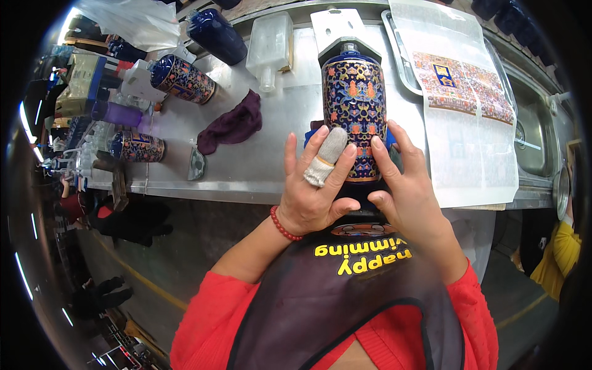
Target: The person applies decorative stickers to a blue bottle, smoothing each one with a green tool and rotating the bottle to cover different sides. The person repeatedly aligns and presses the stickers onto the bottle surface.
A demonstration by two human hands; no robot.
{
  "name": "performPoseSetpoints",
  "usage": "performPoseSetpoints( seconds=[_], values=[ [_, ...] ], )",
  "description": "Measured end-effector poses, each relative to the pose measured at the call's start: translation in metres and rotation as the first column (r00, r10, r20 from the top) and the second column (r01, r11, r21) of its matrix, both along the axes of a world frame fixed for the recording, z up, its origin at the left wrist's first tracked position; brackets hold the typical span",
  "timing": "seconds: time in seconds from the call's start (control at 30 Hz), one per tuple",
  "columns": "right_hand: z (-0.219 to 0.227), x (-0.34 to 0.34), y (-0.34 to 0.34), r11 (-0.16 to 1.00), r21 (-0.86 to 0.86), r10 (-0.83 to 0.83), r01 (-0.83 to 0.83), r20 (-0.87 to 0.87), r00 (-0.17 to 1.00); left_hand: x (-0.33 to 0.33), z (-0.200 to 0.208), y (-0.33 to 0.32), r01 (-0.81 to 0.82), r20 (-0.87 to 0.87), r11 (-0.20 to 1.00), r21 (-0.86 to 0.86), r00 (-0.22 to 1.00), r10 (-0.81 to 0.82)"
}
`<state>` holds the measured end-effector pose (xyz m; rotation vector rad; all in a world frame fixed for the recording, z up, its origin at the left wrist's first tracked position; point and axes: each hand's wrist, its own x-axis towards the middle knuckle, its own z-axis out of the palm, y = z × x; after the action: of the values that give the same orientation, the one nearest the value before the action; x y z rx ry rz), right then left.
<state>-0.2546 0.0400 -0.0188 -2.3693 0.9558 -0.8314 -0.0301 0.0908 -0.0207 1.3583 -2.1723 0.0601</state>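
A dark blue glass bottle [354, 114] with a colourful floral pattern lies on its back in front of me, its neck pointing away. On its lower left side rests my left hand [317, 185], fingers stretched and spread. One of its fingers wears a grey-white cloth finger cover [325, 157], and a red bead bracelet [283, 225] circles the wrist. My right hand [410, 185] touches the bottle's lower right side with spread fingertips. Both thumbs point inward near the bottle's base. Blue material [390, 137] shows partly beside the bottle, mostly hidden.
A crumpled purple cloth [231, 123] lies left on the metal table [179, 142]. Patterned bottles [185, 79], a plain blue bottle [216, 36] and a clear bottle [270, 46] lie beyond it. At right, a printed decal sheet [465, 86] covers part of a tray, beside a sink [533, 139].
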Motion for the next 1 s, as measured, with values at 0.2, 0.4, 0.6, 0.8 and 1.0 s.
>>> performPoseSetpoints(
  seconds=[0.2, 0.4, 0.6, 0.8, 1.0],
  values=[
    [0.002, -0.003, 0.008, 1.0, 0.003, 0.005, -0.005, -0.046, 0.999, -0.002, -0.004, 0.006, -0.008, -0.006, 0.999, -0.038, 1.0, 0.008],
    [-0.005, -0.011, 0.017, 1.0, 0.007, 0.023, -0.023, -0.014, 1.0, 0.003, -0.006, 0.012, 0.016, -0.015, 0.999, -0.046, 1.0, -0.017],
    [-0.01, -0.015, 0.024, 0.999, -0.028, 0.026, -0.028, -0.077, 0.997, 0.001, -0.01, 0.016, 0.001, 0.005, 0.998, -0.058, 1.0, 0.0],
    [0.014, -0.012, 0.01, 0.995, -0.086, 0.063, -0.055, 0.101, 0.993, -0.004, -0.007, 0.022, 0.053, 0.073, 0.988, -0.143, 0.996, -0.042],
    [0.041, -0.035, -0.034, 0.984, -0.101, 0.142, -0.146, -0.046, 0.989, -0.009, -0.007, 0.016, 0.082, 0.176, 0.961, -0.263, 0.984, -0.036]
  ],
)
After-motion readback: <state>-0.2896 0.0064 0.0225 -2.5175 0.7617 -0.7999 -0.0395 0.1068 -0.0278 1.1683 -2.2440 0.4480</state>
